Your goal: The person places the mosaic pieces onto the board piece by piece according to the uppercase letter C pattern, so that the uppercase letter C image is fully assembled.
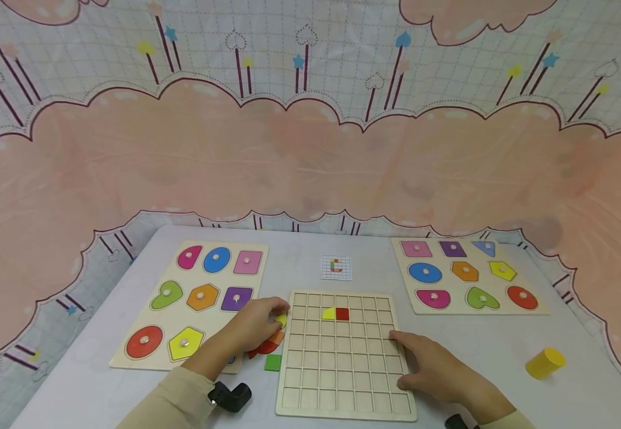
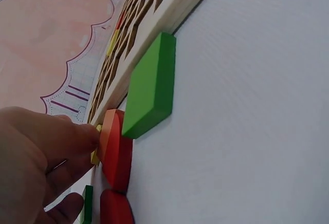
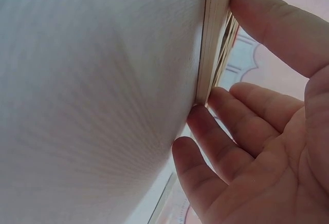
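Grid board of pale wood, lying flat at the near middle of the white table, cut into rows of small square cells. Only two cells filled, both in its second row from the far edge: a yellow quarter-round piece and, touching its right side, a red square piece.

Left hand at the board's left edge, fingers curled and pinching a small yellow piece right against the frame; shape of that piece too hidden to tell. In the left wrist view, same left hand with fingertips on the yellow piece, pressed beside an orange-red piece. Loose pieces clustered just left of the board: orange and red ones under the hand, and a green square piece lying flat, close to the frame.

Right hand resting on the board's right edge, fingers nearly straight, gripping nothing. In the right wrist view, right hand open, one fingertip touching the board's pale side edge, thumb laid over its top.

Beyond the board's far edge, a small pattern card. Left of the board, a knob shape puzzle; right of the board, a second knob shape puzzle. Well right of the board, a yellow cylinder on its side.
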Demonstrator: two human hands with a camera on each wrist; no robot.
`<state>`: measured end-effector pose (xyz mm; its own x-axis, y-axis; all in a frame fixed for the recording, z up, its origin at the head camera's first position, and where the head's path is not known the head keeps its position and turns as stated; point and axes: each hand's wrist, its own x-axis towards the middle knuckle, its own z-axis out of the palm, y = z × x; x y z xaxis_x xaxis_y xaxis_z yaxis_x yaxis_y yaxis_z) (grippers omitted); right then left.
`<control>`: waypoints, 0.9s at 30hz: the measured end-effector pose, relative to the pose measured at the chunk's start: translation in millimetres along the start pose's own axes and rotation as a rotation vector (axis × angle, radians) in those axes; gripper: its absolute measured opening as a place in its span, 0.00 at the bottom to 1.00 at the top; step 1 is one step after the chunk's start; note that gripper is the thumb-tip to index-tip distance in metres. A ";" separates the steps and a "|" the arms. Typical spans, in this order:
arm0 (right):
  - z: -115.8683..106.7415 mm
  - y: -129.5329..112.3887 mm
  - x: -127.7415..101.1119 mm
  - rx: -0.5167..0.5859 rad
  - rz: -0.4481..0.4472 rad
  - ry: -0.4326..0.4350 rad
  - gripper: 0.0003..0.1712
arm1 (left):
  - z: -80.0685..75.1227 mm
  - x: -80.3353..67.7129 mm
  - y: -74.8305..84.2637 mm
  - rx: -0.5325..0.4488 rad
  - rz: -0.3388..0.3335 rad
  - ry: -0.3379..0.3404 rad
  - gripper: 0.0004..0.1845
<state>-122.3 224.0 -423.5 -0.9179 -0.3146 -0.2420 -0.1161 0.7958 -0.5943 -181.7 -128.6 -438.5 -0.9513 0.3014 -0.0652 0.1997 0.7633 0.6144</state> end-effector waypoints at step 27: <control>-0.9 -1.6 -0.8 0.007 -0.007 -0.011 0.47 | -7.2 -1.9 -5.3 0.066 -0.004 0.000 0.12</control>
<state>-121.8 223.5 -421.7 -0.9128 -0.3260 -0.2461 -0.1200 0.7899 -0.6014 -182.7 -137.3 -435.9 -0.9521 0.2984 -0.0672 0.2113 0.8005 0.5609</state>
